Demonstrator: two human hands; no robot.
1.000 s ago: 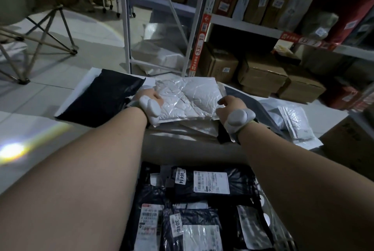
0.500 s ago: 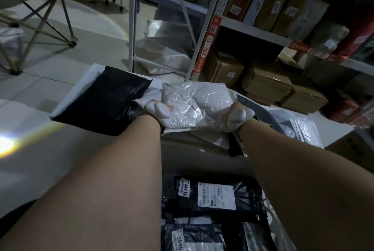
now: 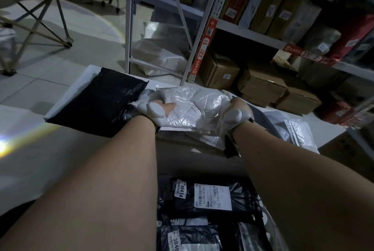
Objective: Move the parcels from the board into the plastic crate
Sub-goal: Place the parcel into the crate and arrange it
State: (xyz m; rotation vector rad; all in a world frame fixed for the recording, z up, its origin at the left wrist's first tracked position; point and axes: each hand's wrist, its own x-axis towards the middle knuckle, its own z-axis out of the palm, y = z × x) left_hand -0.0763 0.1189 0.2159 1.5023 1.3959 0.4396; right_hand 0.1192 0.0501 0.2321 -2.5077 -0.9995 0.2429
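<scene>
A crinkled white plastic parcel lies on the white board ahead of me. My left hand grips its left edge and my right hand grips its right edge. Both hands wear pale finger covers. A flat black parcel rests on the board to the left, touching my left hand. More flat white and grey parcels lie on the right part of the board. Below my forearms is the plastic crate, which holds several black parcels with white labels.
A metal shelving rack stands just behind the board, with cardboard boxes on the floor under it and boxes on its shelf. A folding chair frame stands at the far left on the tiled floor.
Both hands have tightened on the white parcel's edges, and it has risen a little off the stack. My view has tilted upward, so the crate sits lower in frame.
</scene>
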